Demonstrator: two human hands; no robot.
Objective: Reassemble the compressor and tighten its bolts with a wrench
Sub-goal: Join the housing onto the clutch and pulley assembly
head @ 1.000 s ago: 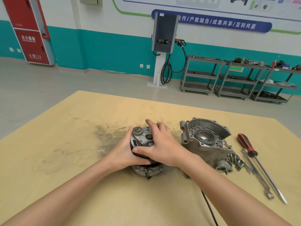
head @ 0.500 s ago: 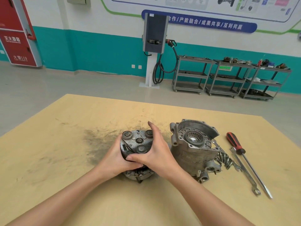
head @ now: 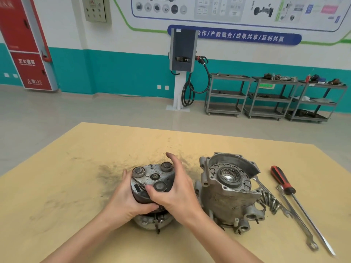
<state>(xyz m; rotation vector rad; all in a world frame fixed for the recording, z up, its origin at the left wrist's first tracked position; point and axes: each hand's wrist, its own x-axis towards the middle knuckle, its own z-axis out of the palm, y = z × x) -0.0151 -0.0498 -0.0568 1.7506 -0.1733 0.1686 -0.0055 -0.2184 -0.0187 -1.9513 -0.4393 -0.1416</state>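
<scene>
Hands clasp the compressor core [head: 152, 179] near the middle of the table [head: 57, 186]: the left hand [head: 125, 198] wraps its near left side, and the right hand [head: 176, 190] curls over its right side with the thumb on top. Just beside it, toward the right edge, stands the housing [head: 228, 192]. Bolts [head: 269, 202], a wrench [head: 296, 219] and a screwdriver [head: 283, 181] lie further right.

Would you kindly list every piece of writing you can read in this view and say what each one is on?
"合作/产教融合/成果共享/互利共赢": blue wall banner.
"灭火器箱" and "火警119": red fire cabinet; the small line beneath the first is unreadable.
Wall posters: text too small to read.
Green sign on a shelf trolley: blurred.
Compressor parts and tools: no readable marking.
</scene>
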